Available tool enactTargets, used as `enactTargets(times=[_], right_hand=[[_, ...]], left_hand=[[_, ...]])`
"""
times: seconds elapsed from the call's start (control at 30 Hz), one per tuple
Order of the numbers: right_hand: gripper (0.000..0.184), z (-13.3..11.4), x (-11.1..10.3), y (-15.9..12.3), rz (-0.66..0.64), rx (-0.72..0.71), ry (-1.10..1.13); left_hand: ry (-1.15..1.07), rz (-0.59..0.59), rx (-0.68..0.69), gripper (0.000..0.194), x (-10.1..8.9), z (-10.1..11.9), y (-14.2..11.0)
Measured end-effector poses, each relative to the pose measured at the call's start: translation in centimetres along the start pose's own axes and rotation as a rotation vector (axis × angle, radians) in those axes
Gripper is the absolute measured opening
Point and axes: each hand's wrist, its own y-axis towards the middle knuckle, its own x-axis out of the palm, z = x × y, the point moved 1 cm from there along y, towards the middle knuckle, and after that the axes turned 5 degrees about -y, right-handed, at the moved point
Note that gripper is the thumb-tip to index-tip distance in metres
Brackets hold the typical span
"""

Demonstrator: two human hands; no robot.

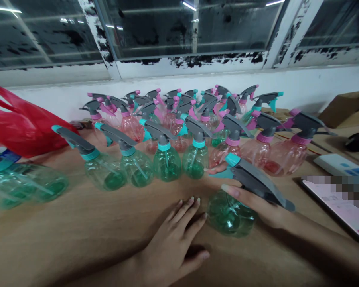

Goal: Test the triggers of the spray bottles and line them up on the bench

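Observation:
A green spray bottle (231,217) with a grey and teal trigger head is in my right hand (257,201). The fingers of that hand wrap round its neck below the head, and the bottle leans a little. To its left, my left hand (179,235) lies on the wooden table (107,235) with fingers spread, holding nothing; its fingertips come close to the bottle. Just beyond the hands stands a row of green spray bottles (167,165) with teal collars. Pink spray bottles (273,157) continue that row on the right.
More pink and green bottles (131,127) crowd behind, up to the white wall (60,93) under the windows. A red plastic bag (26,123) lies at left, near blurred green bottles (30,185). At right are a cardboard box (347,107), a white box (341,164) and a clipboard-like pink sheet (332,203).

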Motion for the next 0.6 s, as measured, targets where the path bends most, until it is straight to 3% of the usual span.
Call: enactTargets(times=[0.13,0.6], right_hand=[[0.025,0.02,0.05,0.02,-0.026,0.022,0.082],[0.024,-0.46,-0.03,0.21,-0.012,0.059,0.046]], left_hand=[[0.009,0.016,0.014,0.058,0.15,-0.09,-0.05],[0.049,0.020,0.019,0.059,0.03,0.03,0.06]])
